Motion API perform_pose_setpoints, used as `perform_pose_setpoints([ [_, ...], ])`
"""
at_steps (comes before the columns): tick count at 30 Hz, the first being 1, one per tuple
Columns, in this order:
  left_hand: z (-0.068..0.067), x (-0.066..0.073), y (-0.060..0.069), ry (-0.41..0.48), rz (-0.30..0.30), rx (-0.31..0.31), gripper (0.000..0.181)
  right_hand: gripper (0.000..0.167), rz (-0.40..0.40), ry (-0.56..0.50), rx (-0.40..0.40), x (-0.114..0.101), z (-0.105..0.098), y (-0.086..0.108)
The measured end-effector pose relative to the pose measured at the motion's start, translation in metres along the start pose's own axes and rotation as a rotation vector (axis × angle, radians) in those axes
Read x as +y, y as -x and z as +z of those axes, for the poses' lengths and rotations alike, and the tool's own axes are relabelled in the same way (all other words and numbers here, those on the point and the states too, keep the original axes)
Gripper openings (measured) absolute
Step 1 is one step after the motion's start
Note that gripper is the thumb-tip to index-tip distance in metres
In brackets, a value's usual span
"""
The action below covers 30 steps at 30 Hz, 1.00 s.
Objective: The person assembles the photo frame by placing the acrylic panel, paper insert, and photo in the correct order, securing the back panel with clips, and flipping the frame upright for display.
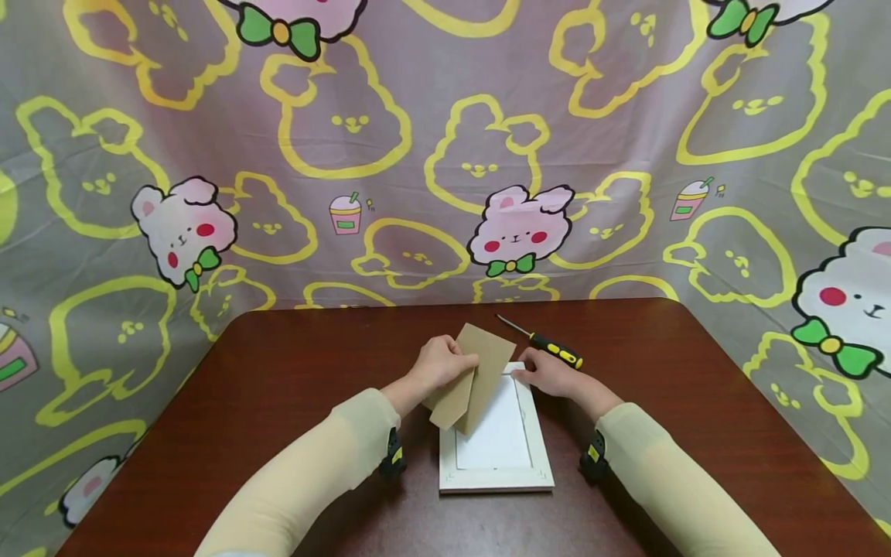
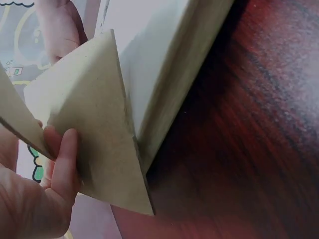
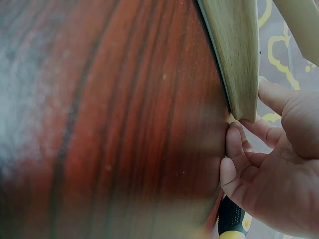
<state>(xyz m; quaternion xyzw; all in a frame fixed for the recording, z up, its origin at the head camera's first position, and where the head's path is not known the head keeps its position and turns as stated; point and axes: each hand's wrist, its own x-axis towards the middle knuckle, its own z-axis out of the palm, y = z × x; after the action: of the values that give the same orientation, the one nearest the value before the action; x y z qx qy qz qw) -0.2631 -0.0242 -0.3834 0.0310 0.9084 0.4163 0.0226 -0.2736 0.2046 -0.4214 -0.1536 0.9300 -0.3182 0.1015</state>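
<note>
A white picture frame [image 1: 496, 478] lies on the table with a white panel [image 1: 497, 445] inside its border. My left hand [image 1: 441, 363] pinches a brown backing board [image 1: 490, 360], which has a folded-out flap [image 1: 451, 400], and holds it tilted over the frame's left side. In the left wrist view the fingers rest between the flap and the board [image 2: 99, 124]. My right hand [image 1: 550, 374] grips the frame's far right corner. Seen from the right wrist, the thumb lies on the frame edge [image 3: 234, 55] and the other fingers curl at its end and below.
A screwdriver [image 1: 557, 350] with a black and yellow handle lies on the table just beyond my right hand. The dark red wooden table [image 1: 313, 348] runs back to a patterned cloth [image 1: 418, 155] that hangs behind and at both sides.
</note>
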Motion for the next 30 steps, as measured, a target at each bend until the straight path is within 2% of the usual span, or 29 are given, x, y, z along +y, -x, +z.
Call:
perform_pose_setpoints([
  [5, -0.002, -0.004, 0.003, 0.028, 0.007, -0.019, 0.024, 0.025, -0.005, 0.005, 0.007, 0.001, 0.001, 0.000],
  [11, -0.007, -0.009, 0.007, 0.182, -0.039, -0.082, 0.020, 0.024, -0.007, 0.012, 0.004, 0.001, 0.001, 0.000],
  [14, -0.012, -0.010, 0.007, 0.284, -0.084, -0.144, 0.014, 0.022, -0.010, 0.006, 0.002, 0.000, 0.002, 0.001],
  [19, -0.019, -0.012, 0.006, 0.418, -0.177, -0.236, 0.015, 0.019, -0.018, 0.006, -0.002, -0.001, 0.002, 0.001],
  [24, -0.022, -0.014, 0.007, 0.516, -0.228, -0.240, 0.013, 0.023, -0.023, 0.011, 0.001, 0.000, 0.001, 0.001],
  [30, -0.013, -0.013, 0.011, 0.735, -0.276, -0.197, 0.015, 0.024, -0.034, -0.002, 0.010, 0.002, 0.001, 0.001],
])
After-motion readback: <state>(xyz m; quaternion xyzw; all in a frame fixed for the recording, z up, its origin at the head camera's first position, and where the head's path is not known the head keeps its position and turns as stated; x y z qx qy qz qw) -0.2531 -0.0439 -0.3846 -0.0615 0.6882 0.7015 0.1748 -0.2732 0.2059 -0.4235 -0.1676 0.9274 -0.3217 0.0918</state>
